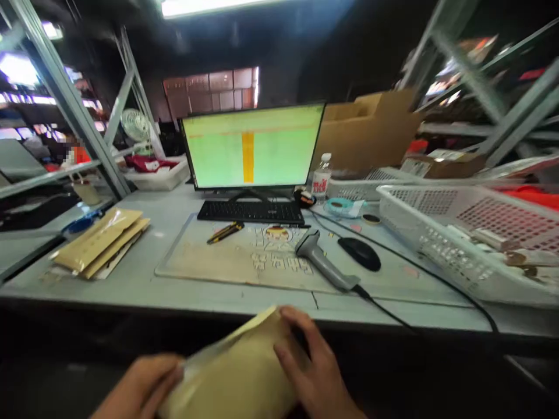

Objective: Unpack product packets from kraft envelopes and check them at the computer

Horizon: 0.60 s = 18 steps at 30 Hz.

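Note:
A tan padded envelope (236,372) is held in front of the desk's near edge, tilted with its right end higher. My left hand (142,384) pinches its left edge between thumb and fingers. On the right end, my right hand (312,364) is closed, thumb and fingers pressed to the envelope. Motion blurs both hands somewhat. Just beyond, a grey barcode scanner (325,263) lies on the desk mat (209,262), its cable running off to the right. A yellow and black box cutter (225,232) rests further back on the mat.
Several tan envelopes (102,238) are stacked at the desk's left. A monitor (279,145) and keyboard (251,212) stand at the back, with a mouse (359,254), a bottle (321,177) and teal tape (339,205) to their right. A white basket (437,256) of small goods occupies the right side.

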Available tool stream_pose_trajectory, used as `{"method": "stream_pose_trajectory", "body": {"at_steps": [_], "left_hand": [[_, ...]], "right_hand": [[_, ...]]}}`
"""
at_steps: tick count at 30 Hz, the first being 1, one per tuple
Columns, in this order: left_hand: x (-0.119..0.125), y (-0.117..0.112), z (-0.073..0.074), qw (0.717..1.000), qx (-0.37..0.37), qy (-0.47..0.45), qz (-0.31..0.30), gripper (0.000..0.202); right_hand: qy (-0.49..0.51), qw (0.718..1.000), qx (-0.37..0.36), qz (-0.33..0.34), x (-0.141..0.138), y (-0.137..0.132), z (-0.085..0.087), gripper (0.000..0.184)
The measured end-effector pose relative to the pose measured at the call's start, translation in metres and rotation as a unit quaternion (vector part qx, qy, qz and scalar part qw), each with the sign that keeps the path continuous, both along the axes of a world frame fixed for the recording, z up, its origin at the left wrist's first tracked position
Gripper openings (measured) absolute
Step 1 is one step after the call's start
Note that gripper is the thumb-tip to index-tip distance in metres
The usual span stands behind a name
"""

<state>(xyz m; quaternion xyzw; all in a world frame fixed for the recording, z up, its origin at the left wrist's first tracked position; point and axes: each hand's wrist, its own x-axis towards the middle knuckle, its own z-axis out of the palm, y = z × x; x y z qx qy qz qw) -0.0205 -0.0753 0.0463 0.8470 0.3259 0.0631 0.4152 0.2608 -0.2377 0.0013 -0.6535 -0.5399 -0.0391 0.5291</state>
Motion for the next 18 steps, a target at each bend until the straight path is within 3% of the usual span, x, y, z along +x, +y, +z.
{"method": "stream_pose_trajectory", "body": {"at_steps": [1, 3, 6, 9, 13, 18], "left_hand": [[0.002, 0.000, 0.006, 1.000, -0.011, 0.009, -0.004, 0.039], [0.010, 0.002, 0.018, 0.995, 0.046, 0.049, -0.069, 0.041], [0.024, 0.008, 0.023, 0.976, 0.127, 0.101, -0.148, 0.036], [0.026, 0.005, 0.015, 0.959, 0.173, 0.134, -0.178, 0.037], [0.010, -0.006, -0.003, 0.952, 0.189, 0.166, -0.172, 0.033], [-0.010, -0.010, -0.022, 0.937, 0.234, 0.248, -0.075, 0.031]], "right_hand": [[-0.041, 0.998, 0.038, -0.004, -0.003, -0.007, 0.004, 0.040], [-0.109, 0.991, 0.064, 0.049, -0.011, -0.015, 0.010, 0.049], [-0.179, 0.967, -0.020, 0.179, -0.026, -0.011, 0.003, 0.050], [-0.217, 0.946, -0.113, 0.214, -0.042, 0.000, -0.020, 0.049], [-0.232, 0.933, -0.165, 0.218, -0.056, 0.012, -0.046, 0.046], [-0.206, 0.911, -0.188, 0.305, -0.072, 0.009, -0.050, 0.013]]}}
